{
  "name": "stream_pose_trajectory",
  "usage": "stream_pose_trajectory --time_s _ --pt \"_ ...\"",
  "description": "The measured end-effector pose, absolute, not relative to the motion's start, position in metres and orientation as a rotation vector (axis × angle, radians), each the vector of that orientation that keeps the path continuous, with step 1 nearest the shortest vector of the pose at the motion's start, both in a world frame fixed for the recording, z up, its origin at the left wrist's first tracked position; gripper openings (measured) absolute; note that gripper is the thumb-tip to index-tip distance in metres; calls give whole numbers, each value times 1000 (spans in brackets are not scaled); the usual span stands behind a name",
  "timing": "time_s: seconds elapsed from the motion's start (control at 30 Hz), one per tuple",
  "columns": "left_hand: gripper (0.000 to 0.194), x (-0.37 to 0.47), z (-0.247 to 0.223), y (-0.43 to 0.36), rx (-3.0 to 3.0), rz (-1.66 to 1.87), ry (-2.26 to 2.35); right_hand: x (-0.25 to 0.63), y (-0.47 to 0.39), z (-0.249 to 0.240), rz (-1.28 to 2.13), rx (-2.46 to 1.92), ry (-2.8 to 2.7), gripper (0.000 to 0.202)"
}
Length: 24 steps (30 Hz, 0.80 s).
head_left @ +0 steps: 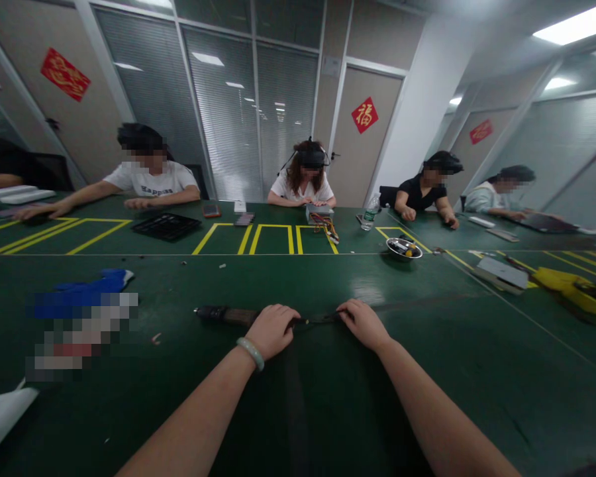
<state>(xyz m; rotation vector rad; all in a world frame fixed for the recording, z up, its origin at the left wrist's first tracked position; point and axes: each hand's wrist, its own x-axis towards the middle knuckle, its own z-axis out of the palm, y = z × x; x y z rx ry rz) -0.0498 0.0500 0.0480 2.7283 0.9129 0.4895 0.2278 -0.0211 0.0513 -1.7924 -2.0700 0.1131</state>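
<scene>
A long dark tool-like thing lies across the green table in front of me. Its left end is thick and black with a brownish stretch, and it narrows to a thin part towards the right; its exact kind is unclear. My left hand, with a pale bangle at the wrist, is closed over its middle. At the thin right end, my right hand pinches with thumb and fingers. Between the hands a short slim dark length shows, low over the tabletop. My palms hide the rest of it.
Left of me lie a blue glove and a white sheet. Beyond the hands stand a metal bowl of small parts and a water bottle. Yellow items lie far right. Several people sit across the table.
</scene>
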Motion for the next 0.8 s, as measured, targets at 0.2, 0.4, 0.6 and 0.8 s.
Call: stream_pose_trajectory --time_s 0.2,0.4,0.6,0.8 --pt "26 -47 50 48 2713 479 906 200 -34 60 142 -1887 -1905 16" --pt "26 -36 54 38 2730 440 829 179 -43 57 200 -1860 -2118 8" --pt "23 -32 52 37 2730 444 809 175 -44 49 220 -1878 -2132 7" --pt "18 -33 52 42 2732 475 794 166 -44 45 242 -1883 -2045 5"
